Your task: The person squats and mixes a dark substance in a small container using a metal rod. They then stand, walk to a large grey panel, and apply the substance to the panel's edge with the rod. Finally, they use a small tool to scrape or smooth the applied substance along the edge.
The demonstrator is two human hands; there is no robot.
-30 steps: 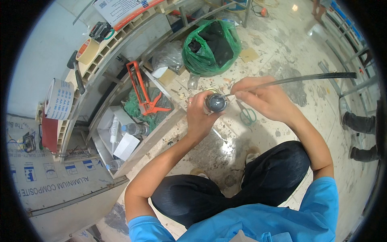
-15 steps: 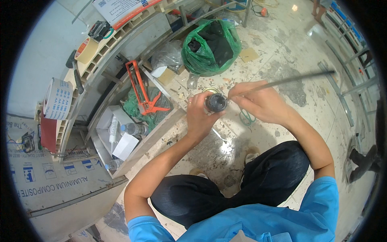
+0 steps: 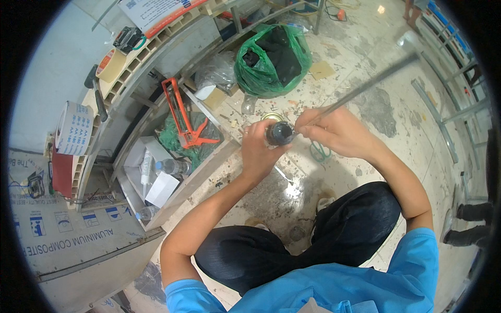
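Note:
My left hand is wrapped round a small dark open jar with black, glossy contents, held above the floor between my knees. Beside its mouth, my right hand pinches a long, thin dark strip. The strip slants up and away to the right, its far part blurred. Whether its near end touches the jar is hidden by my fingers. A gold-coloured round rim shows just behind the jar. Under my right hand lies a green loop-handled tool, perhaps scissors.
At left, a low frame holds an orange caulking gun, a white tube and plastic bottles. Tape rolls and a hammer rest on its top. Ahead sits a green plastic bag. Another person's legs stand at right.
The strip's far end has swung up and slightly left, so it slants more steeply. My left hand and the jar stay about in place. The other person's legs at right have shifted.

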